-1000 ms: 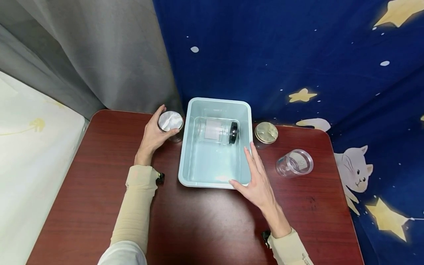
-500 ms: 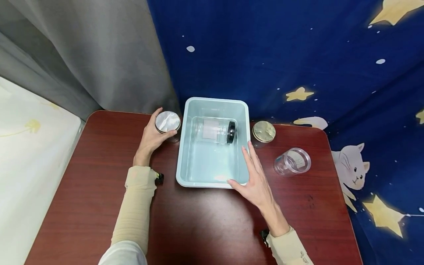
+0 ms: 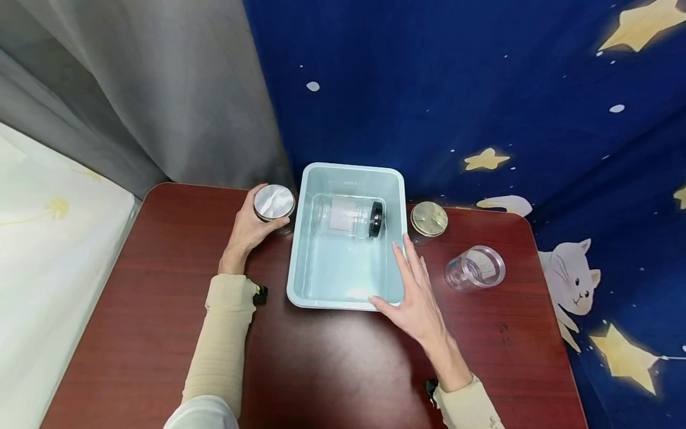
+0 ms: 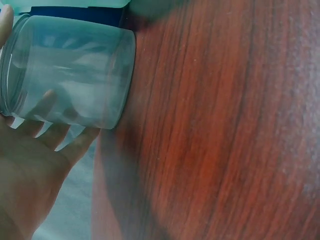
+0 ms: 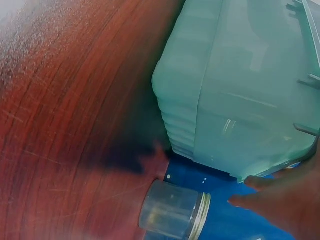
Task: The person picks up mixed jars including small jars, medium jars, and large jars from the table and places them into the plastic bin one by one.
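My left hand (image 3: pixel 246 229) grips a clear jar with a silver lid (image 3: pixel 274 201) just left of the pale blue bin (image 3: pixel 300 256). In the left wrist view, fingers spread along the far side of that jar's clear wall (image 4: pixel 75 75), and the thumb shows near its lid end. The jar's base is at the tabletop. With fingers extended, my right hand (image 3: pixel 415 298) is at the bin's near right corner, fingertips along the rim. Lying on its side inside the bin is a clear jar with a black lid (image 3: pixel 351 215) and a white label.
Beyond the bin's right side stands a gold-lidded jar (image 3: pixel 429 219). A lidless clear plastic jar (image 3: pixel 477 268) is farther right on the red-brown wooden table (image 3: pixel 332 369). Grey and dark blue curtains (image 3: pixel 364 83) hang along the back edge.
The left thumb and fingertips have slipped a little lower around the silver-lidded jar. My right hand keeps its place at the bin, and the head view has shifted slightly.
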{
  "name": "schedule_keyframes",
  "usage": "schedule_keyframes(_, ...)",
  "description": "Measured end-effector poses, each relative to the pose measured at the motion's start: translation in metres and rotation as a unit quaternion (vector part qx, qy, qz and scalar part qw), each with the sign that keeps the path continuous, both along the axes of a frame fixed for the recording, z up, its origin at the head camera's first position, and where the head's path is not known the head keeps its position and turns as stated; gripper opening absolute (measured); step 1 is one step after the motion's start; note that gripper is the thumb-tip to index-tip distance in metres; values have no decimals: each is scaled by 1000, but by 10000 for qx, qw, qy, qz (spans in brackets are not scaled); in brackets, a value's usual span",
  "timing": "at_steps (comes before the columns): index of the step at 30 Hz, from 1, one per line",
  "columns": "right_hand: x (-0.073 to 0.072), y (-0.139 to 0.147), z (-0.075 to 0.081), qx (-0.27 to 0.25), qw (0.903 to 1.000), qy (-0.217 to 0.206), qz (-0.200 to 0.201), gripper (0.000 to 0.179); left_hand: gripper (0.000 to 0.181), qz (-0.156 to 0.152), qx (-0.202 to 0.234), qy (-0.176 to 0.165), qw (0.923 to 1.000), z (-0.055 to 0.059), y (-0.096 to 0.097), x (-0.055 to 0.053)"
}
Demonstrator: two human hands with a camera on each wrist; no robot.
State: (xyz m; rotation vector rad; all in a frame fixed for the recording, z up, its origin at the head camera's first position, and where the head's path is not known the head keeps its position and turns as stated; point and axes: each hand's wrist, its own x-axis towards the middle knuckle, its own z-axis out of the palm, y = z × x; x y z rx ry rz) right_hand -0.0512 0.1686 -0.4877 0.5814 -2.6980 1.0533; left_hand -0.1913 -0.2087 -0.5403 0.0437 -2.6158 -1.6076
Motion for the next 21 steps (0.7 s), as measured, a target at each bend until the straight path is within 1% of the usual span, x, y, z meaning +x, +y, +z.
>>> schedule_keyframes(5,-2,1,2,162,9998,128,-31,101,94,96,89,137,9998,2,2,-1)
schedule_keyframes(9,-3,2,3,151,9998,157,-31,101,92,161,226,315,9991,7,2,-1)
schedule_keyframes(12,-2,1,1,-8,10000,-7,-32,103,90,210,313,411,9984,10,1,0)
schedule_keyframes(15,0,1,-1,-161,9997,-168,-10,104,90,270,386,466,9978,15,-2,4)
schedule_keyframes(17,1,0,-3,-213,9996,-195,23,104,90,315,413,487,9975,20,-4,8)
schedule_keyframes(18,1,0,-3,-229,9996,-178,33,103,90,344,437,494,9972,25,-4,10)
schedule_keyframes(21,1,-1,-2,-263,9996,-106,58,102,89,405,574,613,9956,48,1,17)
